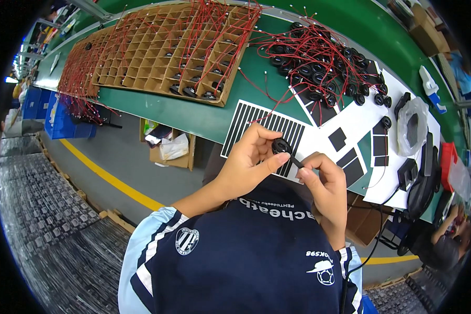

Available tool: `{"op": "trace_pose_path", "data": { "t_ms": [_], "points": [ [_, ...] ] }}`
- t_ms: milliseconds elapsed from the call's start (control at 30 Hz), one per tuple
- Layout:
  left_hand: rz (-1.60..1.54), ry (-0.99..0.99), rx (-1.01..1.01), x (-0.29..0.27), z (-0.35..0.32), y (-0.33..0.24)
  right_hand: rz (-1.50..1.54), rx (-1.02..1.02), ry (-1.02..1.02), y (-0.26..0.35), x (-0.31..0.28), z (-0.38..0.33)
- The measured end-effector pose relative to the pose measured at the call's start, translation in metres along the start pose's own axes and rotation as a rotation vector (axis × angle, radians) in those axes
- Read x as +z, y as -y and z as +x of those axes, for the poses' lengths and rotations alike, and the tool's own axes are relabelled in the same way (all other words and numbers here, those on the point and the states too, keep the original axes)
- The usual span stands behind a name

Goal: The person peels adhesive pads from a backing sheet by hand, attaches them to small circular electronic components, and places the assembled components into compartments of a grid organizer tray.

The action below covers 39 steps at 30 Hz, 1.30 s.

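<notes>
Between the thumb and fingers of my left hand is a small round black speaker, held over the near edge of the bench. My right hand pinches the end of a short black adhesive strip, whose other end reaches to the speaker's rim. Just beyond both hands lies a white sheet of black strips, partly covered by my left hand. A heap of similar round black speakers with tangled red wires rests farther back on the bench.
A cardboard divider tray with some speakers and red wires stands at the back left. White sheets with black patches lie at right, near a clear plastic bag and a red bin. Blue bins stand beyond the bench's left side.
</notes>
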<state>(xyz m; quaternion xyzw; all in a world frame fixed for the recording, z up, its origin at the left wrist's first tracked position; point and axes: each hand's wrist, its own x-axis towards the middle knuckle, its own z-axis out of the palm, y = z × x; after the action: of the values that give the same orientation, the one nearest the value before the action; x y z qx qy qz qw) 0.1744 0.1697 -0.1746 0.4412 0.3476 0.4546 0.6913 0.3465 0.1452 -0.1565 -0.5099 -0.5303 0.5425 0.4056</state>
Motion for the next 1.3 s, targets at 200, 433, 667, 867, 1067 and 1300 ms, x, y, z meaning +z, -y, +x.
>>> {"op": "trace_pose_path", "data": {
  "t_ms": [200,433,667,867,1067,1300],
  "points": [
    [0.201,-0.052,0.05,0.0,0.003,0.007,-0.098,-0.15,0.027,0.005,0.0,0.001],
    [-0.054,0.061,-0.136,-0.003,0.003,-0.009,-0.055,-0.114,-0.029,-0.003,-0.003,0.01],
    [-0.346,0.186,-0.25,-0.004,0.003,-0.004,0.052,-0.081,0.026,-0.003,-0.004,0.009],
    [-0.217,0.154,-0.225,0.0,0.003,-0.01,0.083,-0.049,0.019,-0.004,-0.001,0.007],
    [0.021,0.01,-0.082,0.002,0.005,-0.001,-0.055,-0.176,0.058,-0.001,0.001,0.004],
    [0.014,-0.014,-0.079,0.001,0.003,0.002,-0.066,-0.134,0.002,-0.002,0.002,0.005]
  ]
}}
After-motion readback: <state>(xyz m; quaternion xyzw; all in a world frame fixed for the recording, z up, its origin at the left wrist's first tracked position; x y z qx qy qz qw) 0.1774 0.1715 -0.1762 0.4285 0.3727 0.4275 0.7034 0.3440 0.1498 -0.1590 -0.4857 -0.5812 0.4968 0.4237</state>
